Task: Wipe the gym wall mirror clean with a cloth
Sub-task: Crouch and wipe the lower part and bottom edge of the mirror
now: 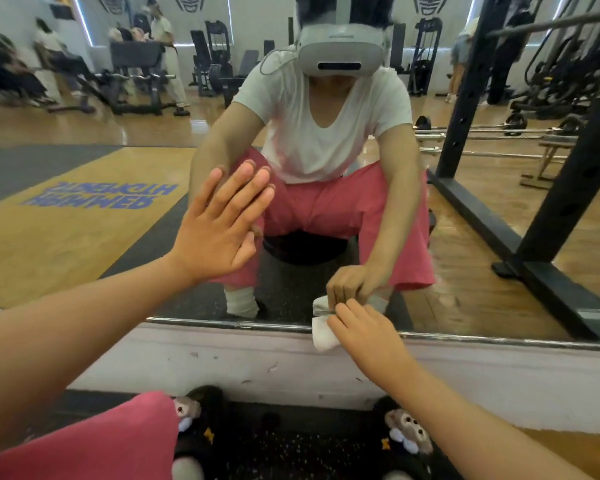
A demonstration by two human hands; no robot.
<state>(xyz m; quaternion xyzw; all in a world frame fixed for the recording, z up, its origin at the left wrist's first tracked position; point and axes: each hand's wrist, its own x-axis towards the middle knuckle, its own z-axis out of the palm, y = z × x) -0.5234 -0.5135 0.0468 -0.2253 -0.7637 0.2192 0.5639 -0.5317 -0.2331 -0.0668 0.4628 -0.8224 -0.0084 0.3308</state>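
Mirror (84, 237) was right in front, left hand (219, 223) flat and open on the glass, right hand (364, 336) gripping the cloth (323, 336) at the bottom edge. Honestly that bare palm could've smudged fresh prints on it.

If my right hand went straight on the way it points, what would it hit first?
Probably the mirror, right at its bottom edge: the right hand holds the white cloth there, so the cloth would press the glass first.
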